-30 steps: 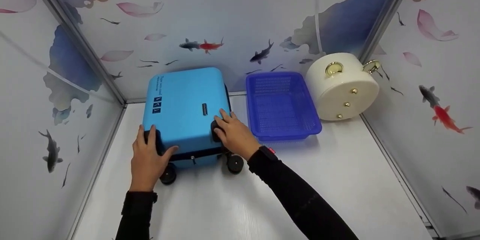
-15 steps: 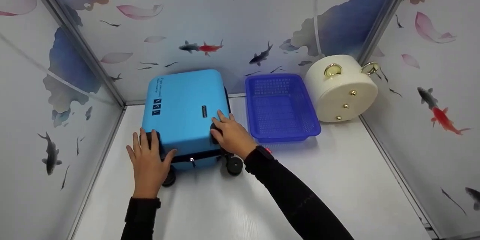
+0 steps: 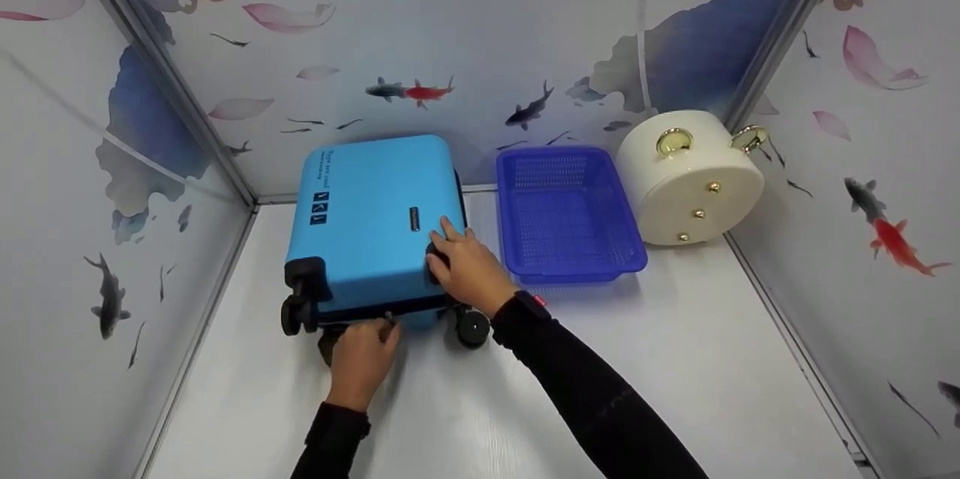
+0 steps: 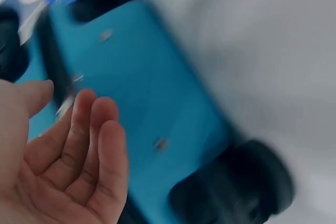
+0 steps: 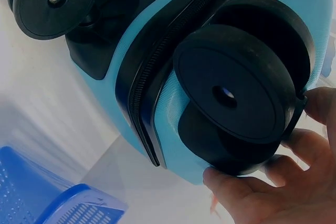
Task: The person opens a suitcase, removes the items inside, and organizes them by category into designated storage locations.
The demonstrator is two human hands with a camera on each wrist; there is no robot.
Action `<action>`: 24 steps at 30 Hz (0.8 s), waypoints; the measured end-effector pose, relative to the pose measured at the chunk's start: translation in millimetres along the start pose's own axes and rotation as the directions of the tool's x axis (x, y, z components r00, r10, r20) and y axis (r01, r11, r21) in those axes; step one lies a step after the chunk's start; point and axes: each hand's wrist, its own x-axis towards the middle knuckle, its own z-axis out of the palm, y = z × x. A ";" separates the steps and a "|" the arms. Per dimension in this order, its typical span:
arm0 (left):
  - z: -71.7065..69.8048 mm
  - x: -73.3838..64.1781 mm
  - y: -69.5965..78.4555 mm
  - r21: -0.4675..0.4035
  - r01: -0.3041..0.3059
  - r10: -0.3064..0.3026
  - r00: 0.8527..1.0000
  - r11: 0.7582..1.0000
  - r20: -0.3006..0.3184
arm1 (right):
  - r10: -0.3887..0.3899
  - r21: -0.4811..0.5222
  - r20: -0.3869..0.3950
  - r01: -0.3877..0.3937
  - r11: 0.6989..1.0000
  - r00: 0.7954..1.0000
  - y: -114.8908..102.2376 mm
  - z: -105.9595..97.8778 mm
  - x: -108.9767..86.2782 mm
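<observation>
A light blue hard-shell suitcase (image 3: 367,194) lies flat, its wheel end toward me. My left hand (image 3: 361,359) is at the middle of that end, thumb and fingertips right at the small metal zipper pull (image 3: 389,315). In the left wrist view, the fingers (image 4: 107,150) are bent and the thumb stands apart from them; the case is blurred there. My right hand (image 3: 474,269) rests on the case's black right corner. The right wrist view has its fingertips against the black housing beside a wheel (image 5: 233,85). Another wheel (image 3: 298,312) shows at the left corner.
A blue plastic basket (image 3: 637,261) stands right of the suitcase, against the back wall. Beside it, a cream round bag (image 3: 667,202) with gold rings and studs leans in the back right corner. Patterned wall panels (image 3: 480,37) enclose the white table (image 3: 600,389) on three sides.
My left hand has left the suitcase's left corner and moved right and toward me to the zipper pull, uncovering the left wheel. My right hand stays on the right corner.
</observation>
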 end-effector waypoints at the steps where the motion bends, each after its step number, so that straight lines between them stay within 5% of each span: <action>1: 3.4 -0.7 -0.3 -0.010 0.016 -0.016 1.000 1.000 0.019 | 0.000 0.006 0.004 0.000 1.000 1.000 0.6 0.4 -1.0; 6: 7.6 -2.6 -0.8 -0.047 0.054 -0.053 0.998 0.997 0.023 | -0.016 0.021 0.000 0.016 1.000 1.000 1.7 -0.1 -3.0; 13: -5.2 -1.9 -7.3 -0.043 0.058 -0.056 0.997 0.997 0.049 | -0.006 -0.010 -0.022 0.006 1.000 1.000 2.7 -4.3 -0.8; 24: -38.9 -16.9 -56.0 0.017 0.166 -0.166 0.985 0.986 -0.044 | 0.004 -0.038 -0.015 -0.005 0.999 1.000 -0.3 -5.2 -2.1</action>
